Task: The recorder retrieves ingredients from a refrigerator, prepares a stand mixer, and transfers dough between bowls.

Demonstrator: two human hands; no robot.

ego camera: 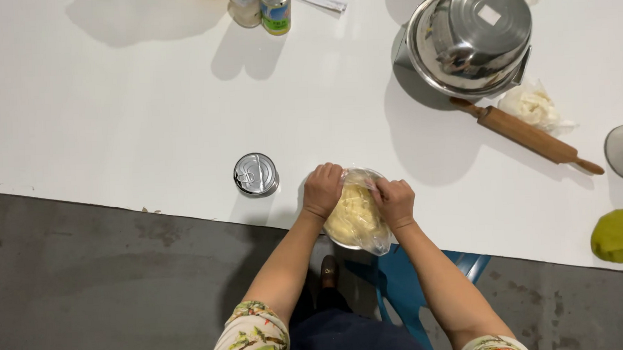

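A lump of pale yellow dough in clear plastic wrap [356, 218] sits in a small bowl at the near edge of the white table [127, 127]. My left hand [322, 189] grips the wrap on the dough's left side. My right hand [394, 201] pinches the wrap on its right side. Both hands are closed on the plastic, with the dough between them.
A sealed tin can [255, 174] stands left of my hands. An upturned steel bowl [471, 35], a wooden rolling pin [527, 136] and a crumpled white bag [535, 107] lie at the far right. Green dough [621, 237] rests at the right edge. Two containers [261, 7] stand at the back.
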